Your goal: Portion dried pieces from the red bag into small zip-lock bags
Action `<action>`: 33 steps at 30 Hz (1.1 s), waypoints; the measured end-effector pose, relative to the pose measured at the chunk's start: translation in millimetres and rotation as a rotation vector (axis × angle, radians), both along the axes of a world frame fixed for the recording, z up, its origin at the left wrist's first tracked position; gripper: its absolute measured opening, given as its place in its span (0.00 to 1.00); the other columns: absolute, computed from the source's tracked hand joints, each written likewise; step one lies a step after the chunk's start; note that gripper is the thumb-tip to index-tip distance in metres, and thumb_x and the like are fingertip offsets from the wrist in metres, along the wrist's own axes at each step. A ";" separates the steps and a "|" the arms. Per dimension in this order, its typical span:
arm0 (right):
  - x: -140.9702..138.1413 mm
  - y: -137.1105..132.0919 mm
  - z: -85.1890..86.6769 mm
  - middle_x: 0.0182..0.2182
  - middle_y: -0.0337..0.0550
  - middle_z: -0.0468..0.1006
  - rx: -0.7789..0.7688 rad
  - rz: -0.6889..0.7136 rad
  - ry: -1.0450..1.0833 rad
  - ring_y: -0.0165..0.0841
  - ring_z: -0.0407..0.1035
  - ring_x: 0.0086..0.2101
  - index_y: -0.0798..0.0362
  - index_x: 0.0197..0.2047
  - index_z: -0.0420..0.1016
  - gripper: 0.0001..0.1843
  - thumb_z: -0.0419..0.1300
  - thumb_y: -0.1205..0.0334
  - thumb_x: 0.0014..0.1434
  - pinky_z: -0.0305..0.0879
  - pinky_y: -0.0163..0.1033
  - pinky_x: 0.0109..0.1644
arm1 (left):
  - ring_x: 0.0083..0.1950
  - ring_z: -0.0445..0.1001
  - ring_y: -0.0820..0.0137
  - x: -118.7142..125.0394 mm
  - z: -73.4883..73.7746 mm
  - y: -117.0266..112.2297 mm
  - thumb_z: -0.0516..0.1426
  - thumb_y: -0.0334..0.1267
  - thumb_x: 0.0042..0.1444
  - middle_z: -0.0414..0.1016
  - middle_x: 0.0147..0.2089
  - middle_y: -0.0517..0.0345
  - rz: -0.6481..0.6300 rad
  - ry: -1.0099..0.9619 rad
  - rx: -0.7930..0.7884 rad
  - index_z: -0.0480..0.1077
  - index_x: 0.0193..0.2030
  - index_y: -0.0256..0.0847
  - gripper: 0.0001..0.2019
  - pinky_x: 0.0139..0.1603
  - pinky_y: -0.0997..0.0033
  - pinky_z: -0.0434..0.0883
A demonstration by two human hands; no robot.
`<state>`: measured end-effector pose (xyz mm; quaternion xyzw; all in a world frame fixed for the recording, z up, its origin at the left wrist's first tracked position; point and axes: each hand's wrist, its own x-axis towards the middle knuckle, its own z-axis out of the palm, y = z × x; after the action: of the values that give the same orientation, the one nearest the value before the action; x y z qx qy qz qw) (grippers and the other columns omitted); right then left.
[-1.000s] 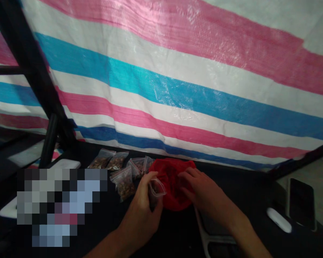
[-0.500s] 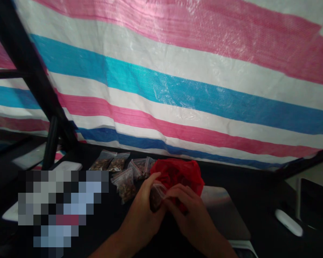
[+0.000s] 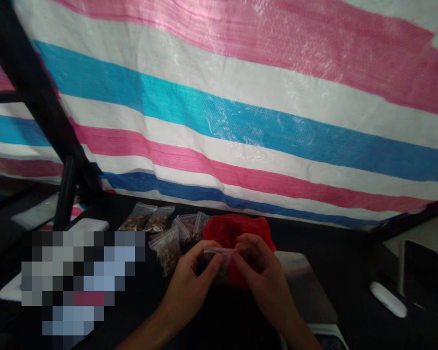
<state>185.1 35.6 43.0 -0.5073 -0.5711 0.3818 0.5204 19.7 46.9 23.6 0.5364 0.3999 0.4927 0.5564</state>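
Between my two hands is a small clear zip bag (image 3: 223, 262) with something brownish inside. My left hand (image 3: 195, 277) pinches the left end of its top edge between thumb and fingers. At the right end, my right hand (image 3: 260, 267) pinches the same edge. Just behind the hands stands a red plastic bag (image 3: 248, 224), its mouth open and its inside dark. Left of it lie several filled zip bags with brown pieces; the nearest filled zip bag (image 3: 169, 255) is close to my left hand.
A flat grey panel (image 3: 304, 287) lies right of the red bag on the black table (image 3: 142, 296). Farther right are a white oval object (image 3: 388, 299) and a phone (image 3: 421, 277). A striped sheet (image 3: 241, 121) hangs behind, with a dark post (image 3: 40, 97) at left. Pixelation hides part of the left.
My left hand has shifted from the zip bag's side to its top edge. The bag's top now stretches straight between both hands. The view has moved slightly.
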 end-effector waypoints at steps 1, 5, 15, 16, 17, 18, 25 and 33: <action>0.6 0.3 -0.1 0.31 0.36 0.77 0.005 -0.007 0.017 0.33 0.73 0.32 0.48 0.44 0.72 0.13 0.67 0.56 0.58 0.70 0.36 0.38 | 0.42 0.78 0.64 0.4 -0.9 0.1 0.59 0.48 0.63 0.81 0.40 0.55 0.002 0.006 -0.002 0.77 0.42 0.41 0.13 0.43 0.70 0.74; 1.9 0.4 0.2 0.29 0.34 0.75 0.045 -0.029 0.030 0.32 0.71 0.30 0.47 0.43 0.70 0.12 0.67 0.59 0.58 0.68 0.34 0.35 | 0.42 0.79 0.63 1.8 -6.1 -0.2 0.59 0.49 0.62 0.82 0.39 0.56 0.028 0.045 0.007 0.79 0.40 0.41 0.13 0.44 0.69 0.74; -4.6 -6.1 0.7 0.31 0.35 0.75 0.095 -0.035 -0.081 0.31 0.72 0.31 0.47 0.44 0.72 0.07 0.63 0.60 0.62 0.71 0.33 0.37 | 0.47 0.80 0.64 2.0 -8.2 -1.3 0.60 0.46 0.63 0.83 0.42 0.57 0.010 0.044 0.032 0.78 0.42 0.43 0.10 0.49 0.70 0.74; -4.6 -6.0 0.0 0.32 0.36 0.76 0.089 -0.038 -0.070 0.32 0.73 0.32 0.47 0.43 0.72 0.06 0.63 0.60 0.62 0.71 0.34 0.37 | 0.46 0.80 0.65 2.3 -8.2 -1.1 0.60 0.46 0.62 0.82 0.42 0.57 0.016 0.035 0.031 0.78 0.42 0.43 0.10 0.48 0.70 0.74; -4.3 -5.7 -1.0 0.32 0.36 0.76 0.081 -0.048 -0.058 0.32 0.73 0.33 0.47 0.42 0.72 0.06 0.63 0.59 0.62 0.71 0.34 0.38 | 0.45 0.80 0.65 2.6 -8.3 -1.0 0.60 0.46 0.62 0.82 0.41 0.58 0.028 0.028 0.032 0.78 0.41 0.43 0.10 0.48 0.71 0.74; -3.9 -5.2 -2.1 0.33 0.36 0.77 0.071 -0.060 -0.043 0.32 0.73 0.33 0.47 0.42 0.72 0.07 0.64 0.58 0.61 0.71 0.34 0.39 | 0.44 0.80 0.66 2.9 -8.5 -0.9 0.61 0.45 0.61 0.82 0.40 0.58 0.041 0.025 0.034 0.78 0.41 0.42 0.10 0.47 0.71 0.75; 7.6 4.2 3.3 0.52 0.47 0.82 -0.205 0.047 0.489 0.40 0.76 0.48 0.45 0.57 0.75 0.28 0.65 0.41 0.58 0.69 0.45 0.53 | 0.39 0.78 0.69 1.8 -5.5 0.5 0.61 0.44 0.60 0.80 0.36 0.59 0.171 0.060 0.091 0.77 0.36 0.41 0.09 0.41 0.75 0.74; 16.6 7.8 11.8 0.59 0.49 0.79 -0.322 0.217 0.805 0.44 0.69 0.61 0.49 0.55 0.81 0.25 0.58 0.45 0.61 0.58 0.51 0.67 | 0.36 0.77 0.71 -2.4 -0.3 1.5 0.61 0.41 0.60 0.79 0.33 0.60 0.210 0.096 0.191 0.78 0.34 0.42 0.07 0.38 0.78 0.74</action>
<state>201.7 43.4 54.8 -0.3300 -0.3064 0.6851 0.5726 17.3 48.4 23.3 0.5652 0.4312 0.5576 0.4286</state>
